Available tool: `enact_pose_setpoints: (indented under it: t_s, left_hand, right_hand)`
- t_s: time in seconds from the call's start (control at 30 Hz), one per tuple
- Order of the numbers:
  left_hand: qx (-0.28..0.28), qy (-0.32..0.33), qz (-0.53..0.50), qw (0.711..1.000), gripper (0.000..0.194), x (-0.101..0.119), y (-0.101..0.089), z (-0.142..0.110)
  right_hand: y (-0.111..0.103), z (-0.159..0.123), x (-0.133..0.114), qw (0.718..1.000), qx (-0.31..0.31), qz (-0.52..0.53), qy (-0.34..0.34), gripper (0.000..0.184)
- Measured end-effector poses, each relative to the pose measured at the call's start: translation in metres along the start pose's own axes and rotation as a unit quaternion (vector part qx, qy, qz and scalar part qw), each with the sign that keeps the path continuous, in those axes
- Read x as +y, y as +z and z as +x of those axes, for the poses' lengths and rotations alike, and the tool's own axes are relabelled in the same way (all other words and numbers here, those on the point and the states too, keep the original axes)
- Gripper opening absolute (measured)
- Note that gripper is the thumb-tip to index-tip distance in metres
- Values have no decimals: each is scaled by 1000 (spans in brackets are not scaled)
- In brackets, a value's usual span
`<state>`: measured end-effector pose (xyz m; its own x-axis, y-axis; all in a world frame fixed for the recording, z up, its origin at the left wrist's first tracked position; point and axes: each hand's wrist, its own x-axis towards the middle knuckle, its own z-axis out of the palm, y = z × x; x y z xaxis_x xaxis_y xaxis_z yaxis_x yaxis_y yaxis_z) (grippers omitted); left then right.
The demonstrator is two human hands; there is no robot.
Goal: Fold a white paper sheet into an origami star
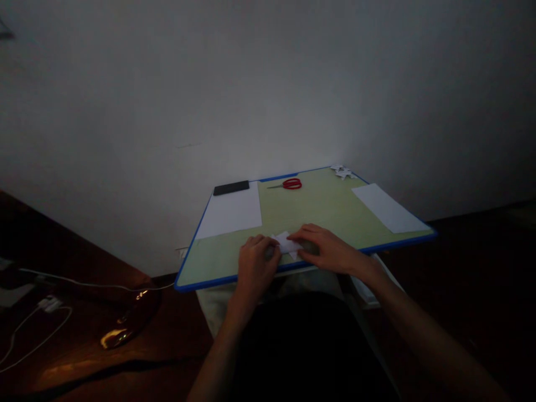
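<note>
A small piece of folded white paper [285, 242], with pointed corners showing, lies at the front edge of the pale green table. My left hand [257, 259] pinches its left side between thumb and curled fingers. On the other side, my right hand [320, 248] grips the paper's right part with thumb and forefinger. The fingertips cover some of the paper, so its exact shape is partly hidden. Behind the hands, red-handled scissors [290, 184] rest on the table with the blades pointing left.
The blue-edged table [310, 209] stands against a grey wall. A white sheet [230, 212] lies on its left with a dark phone-like slab [231, 188] on top. Another white sheet [389, 209] is at right, below several folded paper pieces [343, 172]. A white cable [104, 286] hangs at left.
</note>
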<state>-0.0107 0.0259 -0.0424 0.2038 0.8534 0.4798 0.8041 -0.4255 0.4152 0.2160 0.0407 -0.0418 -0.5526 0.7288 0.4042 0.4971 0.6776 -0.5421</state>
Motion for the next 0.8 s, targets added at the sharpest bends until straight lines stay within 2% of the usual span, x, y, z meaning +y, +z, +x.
enact_pose_setpoints:
  t_s: [0.1,0.23,0.33,0.6,0.8]
  left_hand:
    - [-1,6,0,1000,12,-2,1,-1]
    - [-3,3,-13,1000,10,-3,0,-2]
    - [-2,-2,-12,1000,10,-4,0,-2]
    - [32,15,2,999,11,-4,6,-6]
    - [35,9,34,999,11,-3,9,-5]
  right_hand:
    - [-2,6,-4,998,-42,-44,-14,55]
    - [-11,20,-7,987,-109,-110,-37,59]
    - [-19,27,-7,982,-147,-110,-50,56]
    - [-19,19,4,983,-121,-114,-81,49]
    - [-15,19,10,991,-90,-62,-75,37]
